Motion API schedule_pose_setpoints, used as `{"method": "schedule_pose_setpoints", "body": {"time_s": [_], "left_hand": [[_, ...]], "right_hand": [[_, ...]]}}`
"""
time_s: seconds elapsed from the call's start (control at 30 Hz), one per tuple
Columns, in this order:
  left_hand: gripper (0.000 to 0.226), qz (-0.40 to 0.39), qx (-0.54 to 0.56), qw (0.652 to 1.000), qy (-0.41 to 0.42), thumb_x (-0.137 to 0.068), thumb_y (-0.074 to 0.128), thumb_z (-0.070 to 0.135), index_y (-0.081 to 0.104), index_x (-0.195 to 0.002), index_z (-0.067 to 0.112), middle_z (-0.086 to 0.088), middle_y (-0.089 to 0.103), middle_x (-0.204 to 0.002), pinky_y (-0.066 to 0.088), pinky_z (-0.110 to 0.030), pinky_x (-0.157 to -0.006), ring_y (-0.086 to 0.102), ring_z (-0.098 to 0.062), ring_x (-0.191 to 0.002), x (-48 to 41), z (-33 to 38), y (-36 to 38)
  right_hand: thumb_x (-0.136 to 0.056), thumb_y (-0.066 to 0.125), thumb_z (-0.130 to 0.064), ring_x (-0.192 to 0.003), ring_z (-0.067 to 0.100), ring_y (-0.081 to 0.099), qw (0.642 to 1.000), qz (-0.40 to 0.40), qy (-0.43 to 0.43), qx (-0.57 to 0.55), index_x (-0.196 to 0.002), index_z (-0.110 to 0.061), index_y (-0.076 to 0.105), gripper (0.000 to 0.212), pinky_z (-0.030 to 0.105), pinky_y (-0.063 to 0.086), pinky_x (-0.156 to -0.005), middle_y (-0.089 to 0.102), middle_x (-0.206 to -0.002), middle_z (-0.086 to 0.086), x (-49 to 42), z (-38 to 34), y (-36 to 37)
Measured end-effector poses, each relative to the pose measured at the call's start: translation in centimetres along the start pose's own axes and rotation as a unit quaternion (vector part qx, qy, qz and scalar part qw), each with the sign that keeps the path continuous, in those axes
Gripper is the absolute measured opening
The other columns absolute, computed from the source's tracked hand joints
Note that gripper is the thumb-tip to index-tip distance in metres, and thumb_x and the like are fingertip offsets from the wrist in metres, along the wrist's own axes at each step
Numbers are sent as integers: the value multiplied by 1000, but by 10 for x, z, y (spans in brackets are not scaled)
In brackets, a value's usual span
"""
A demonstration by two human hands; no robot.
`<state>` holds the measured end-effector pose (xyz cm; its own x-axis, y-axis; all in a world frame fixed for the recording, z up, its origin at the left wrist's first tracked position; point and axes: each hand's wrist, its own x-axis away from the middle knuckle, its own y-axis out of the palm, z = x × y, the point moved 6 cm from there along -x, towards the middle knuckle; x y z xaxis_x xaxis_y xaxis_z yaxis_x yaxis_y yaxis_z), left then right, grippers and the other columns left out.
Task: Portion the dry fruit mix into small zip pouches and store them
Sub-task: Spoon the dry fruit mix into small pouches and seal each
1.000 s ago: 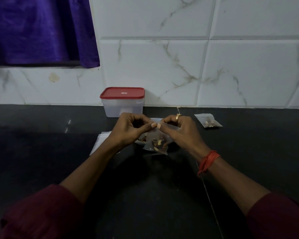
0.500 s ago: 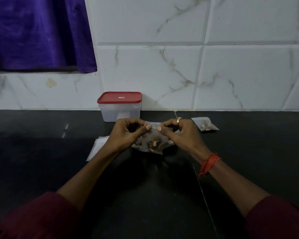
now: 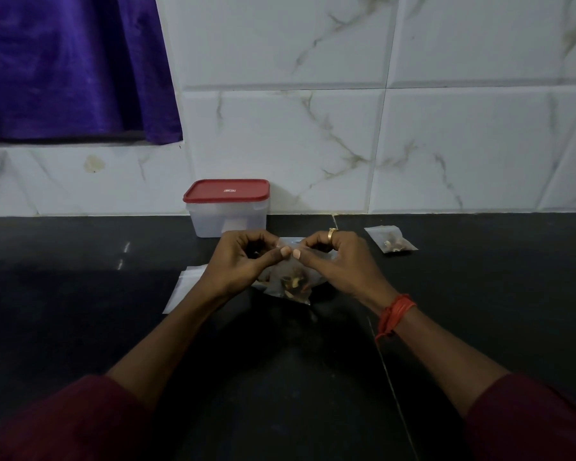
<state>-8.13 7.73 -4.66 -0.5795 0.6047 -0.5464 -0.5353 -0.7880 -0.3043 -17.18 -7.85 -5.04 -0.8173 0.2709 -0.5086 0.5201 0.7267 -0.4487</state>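
A small clear zip pouch (image 3: 291,281) with dry fruit pieces in its lower part hangs just above the black counter (image 3: 80,294). My left hand (image 3: 243,261) and my right hand (image 3: 333,261) both pinch its top edge, thumbs nearly touching at the middle. A second filled pouch (image 3: 391,239) lies flat on the counter to the right. A pile of flat clear pouches (image 3: 183,287) lies under my left wrist. A translucent box with a red lid (image 3: 226,207) stands shut against the wall behind my hands.
A white marble-tiled wall (image 3: 413,144) runs along the counter's back edge. A purple cloth (image 3: 64,68) hangs at the upper left. A thin seam line (image 3: 386,371) crosses the counter under my right forearm.
My thumbs have come together at the middle of the pouch's top edge. The view has tilted up a little; the pouch stays in both hands.
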Motion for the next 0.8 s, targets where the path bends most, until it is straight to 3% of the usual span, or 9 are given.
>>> {"method": "schedule_pose_setpoints", "body": {"time_s": [0.13, 0.27, 0.4, 0.57, 0.7, 0.8], "left_hand": [[16, 8, 18, 1000, -16, -80, 75, 25, 75, -87, 10, -10, 75, -86, 59, -42, -72, 72, -31, -82, 1, -1, -2], [16, 11, 36, 999, -32, -79, 75, 24, 75, -86, 9, -7, 75, -85, 59, -31, -72, 71, -20, -80, 0, -6, -6], [22, 28, 47, 998, -37, -79, 75, 23, 74, -87, 2, -4, 74, -81, 55, -21, -68, 69, -12, -77, 0, -10, -14], [24, 32, 61, 996, -50, -82, 73, 24, 72, -91, 3, -2, 75, -86, 56, -24, -71, 71, -16, -85, 1, -14, -15], [32, 8, 97, 993, -67, -79, 80, 33, 67, -100, 12, -1, 75, -100, 60, -32, -81, 71, -18, -99, 2, -16, -12], [50, -24, 48, 995, -82, -71, 88, 21, 65, -114, 17, 1, 76, -107, 60, -32, -83, 73, -16, -100, 5, -10, -1]], "right_hand": [[-85, 79, -28, -88, -1, 69, 1000, -1, -8, 5, -92, -19, 78, 12, 7, 47, -78, 76, -88, -9, -1, -2, -3], [-83, 79, -31, -77, 0, 68, 1000, 2, -13, 28, -86, -25, 78, 7, 12, 49, -78, 72, -76, -16, -3, -1, -8], [-81, 82, -29, -68, 15, 70, 1000, 3, 0, 5, -85, -19, 79, 11, 26, 58, -70, 73, -70, -5, -5, 7, -16], [-76, 82, -43, -75, 13, 73, 1000, -10, 11, -8, -85, -21, 79, 24, 40, 61, -78, 77, -77, -4, -6, 15, -21], [-73, 77, -44, -84, 18, 74, 996, -2, 3, -88, -86, -21, 78, 27, 35, 60, -82, 78, -84, -1, -6, 6, -24], [-76, 76, -41, -89, 14, 73, 992, 5, 1, -123, -89, -21, 77, 24, 28, 57, -83, 78, -89, -2, -8, 5, -27]]}}
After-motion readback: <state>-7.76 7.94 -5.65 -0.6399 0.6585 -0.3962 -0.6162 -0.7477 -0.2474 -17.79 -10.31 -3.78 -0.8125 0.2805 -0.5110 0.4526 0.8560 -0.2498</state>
